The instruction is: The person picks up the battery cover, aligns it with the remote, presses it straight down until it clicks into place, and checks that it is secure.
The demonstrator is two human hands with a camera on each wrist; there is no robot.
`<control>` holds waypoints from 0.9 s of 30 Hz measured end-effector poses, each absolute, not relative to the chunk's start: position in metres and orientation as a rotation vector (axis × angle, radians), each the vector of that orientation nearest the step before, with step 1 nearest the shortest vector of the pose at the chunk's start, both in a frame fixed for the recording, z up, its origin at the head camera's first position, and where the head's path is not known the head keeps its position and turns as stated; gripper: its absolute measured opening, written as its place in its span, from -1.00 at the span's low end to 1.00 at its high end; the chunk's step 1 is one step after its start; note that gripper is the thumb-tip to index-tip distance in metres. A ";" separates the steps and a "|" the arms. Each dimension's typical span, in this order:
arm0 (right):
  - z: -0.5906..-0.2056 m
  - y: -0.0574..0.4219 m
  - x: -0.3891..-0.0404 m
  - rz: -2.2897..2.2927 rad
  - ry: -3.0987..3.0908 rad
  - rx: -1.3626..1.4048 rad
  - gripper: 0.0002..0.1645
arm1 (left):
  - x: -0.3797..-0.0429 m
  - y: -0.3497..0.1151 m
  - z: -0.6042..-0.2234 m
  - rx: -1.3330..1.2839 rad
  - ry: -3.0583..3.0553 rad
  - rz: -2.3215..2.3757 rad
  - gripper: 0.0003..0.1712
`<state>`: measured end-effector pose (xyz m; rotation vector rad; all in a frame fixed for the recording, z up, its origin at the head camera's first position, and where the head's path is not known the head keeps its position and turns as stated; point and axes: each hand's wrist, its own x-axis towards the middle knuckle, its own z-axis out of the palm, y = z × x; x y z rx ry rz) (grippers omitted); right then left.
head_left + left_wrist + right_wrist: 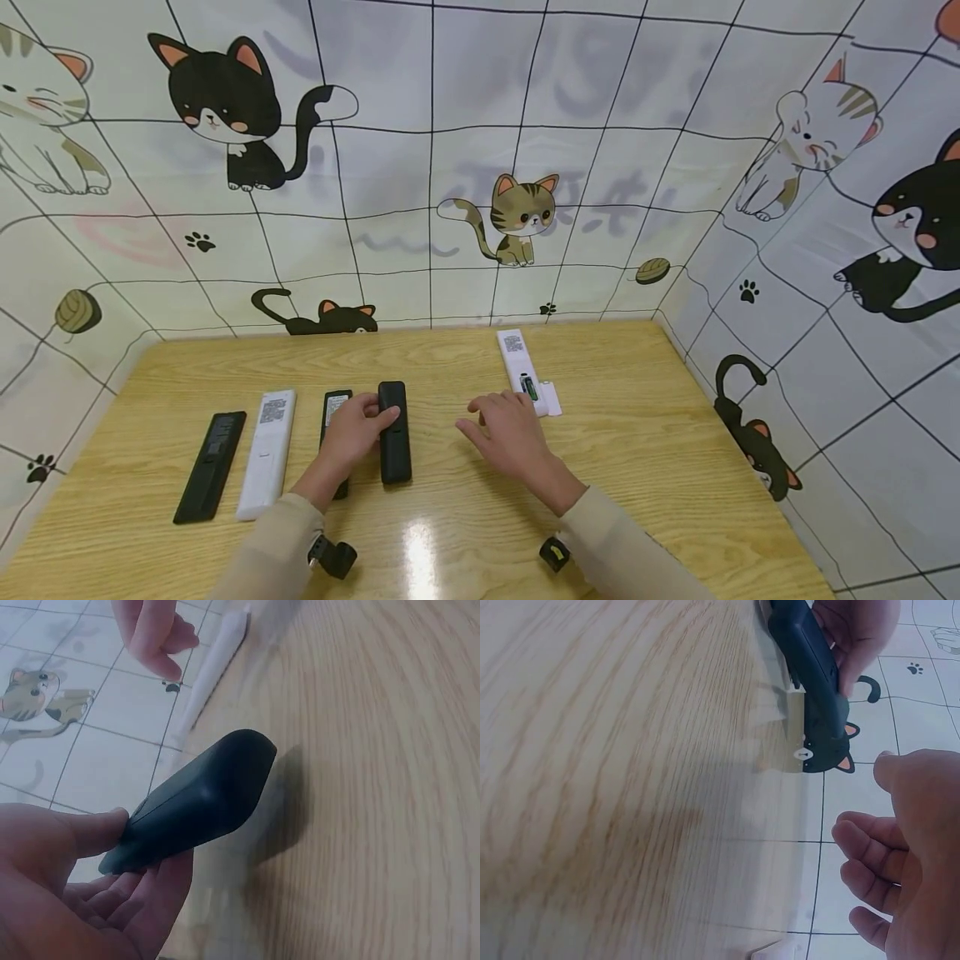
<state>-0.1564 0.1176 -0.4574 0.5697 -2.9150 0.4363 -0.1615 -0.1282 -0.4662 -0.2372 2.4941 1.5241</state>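
My left hand [351, 435] pinches a black remote control [395, 446] between thumb and fingers. In the left wrist view the remote [199, 799] is held above the wooden table, its rounded end towards the camera and a shadow under it. My right hand [512, 432], fingers loosely bent, holds nothing; the right wrist view shows this hand [922, 847] with its thumb apart from the fingers. Just beyond it lies a white remote [516, 354] with its battery compartment open and a green battery [529, 387] inside. A small white cover [551, 398] lies beside that compartment.
On the left of the table [465, 533] lie a black remote [210, 467] and a white remote [267, 457], both with labels showing. A narrower dark remote [335, 405] is partly hidden by my left hand. A cat-patterned wall covering [390, 183] encloses the back and sides.
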 end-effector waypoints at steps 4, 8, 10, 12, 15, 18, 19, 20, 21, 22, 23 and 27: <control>-0.460 0.119 -0.157 0.426 -2.903 0.574 -0.57 | -0.162 -0.132 -0.469 -0.239 2.496 1.504 -0.34; -0.462 0.120 -0.157 0.419 -2.905 0.574 -0.57 | -0.163 -0.131 -0.472 -0.247 2.532 1.446 -0.34; -0.463 0.121 -0.157 0.416 -2.907 0.574 -0.56 | -0.164 -0.130 -0.473 -0.250 2.559 1.406 -0.35; -0.464 0.121 -0.157 0.413 -2.907 0.575 -0.56 | -0.164 -0.129 -0.475 -0.251 2.584 1.367 -0.35; -0.465 0.122 -0.157 0.411 -2.897 0.582 -0.56 | -0.164 -0.129 -0.477 -0.241 2.610 1.312 -0.38; -0.468 0.123 -0.157 0.396 -2.895 0.591 -0.57 | -0.164 -0.129 -0.478 -0.216 2.633 1.264 -0.41; -0.468 0.123 -0.157 0.390 -2.897 0.595 -0.57 | -0.165 -0.128 -0.478 -0.210 2.641 1.250 -0.41; -0.469 0.123 -0.157 0.384 -2.900 0.597 -0.56 | -0.165 -0.128 -0.479 -0.208 2.652 1.234 -0.42; -0.470 0.123 -0.157 0.376 -2.907 0.599 -0.55 | -0.166 -0.128 -0.479 -0.202 2.670 1.212 -0.42; -0.470 0.123 -0.157 0.372 -2.913 0.600 -0.55 | -0.166 -0.128 -0.479 -0.199 2.687 1.195 -0.42; -0.470 0.123 -0.157 0.371 -2.920 0.602 -0.55 | -0.166 -0.128 -0.479 -0.195 2.707 1.172 -0.42; -0.469 0.122 -0.156 0.380 -2.925 0.601 -0.54 | -0.166 -0.127 -0.475 -0.177 2.777 1.062 -0.45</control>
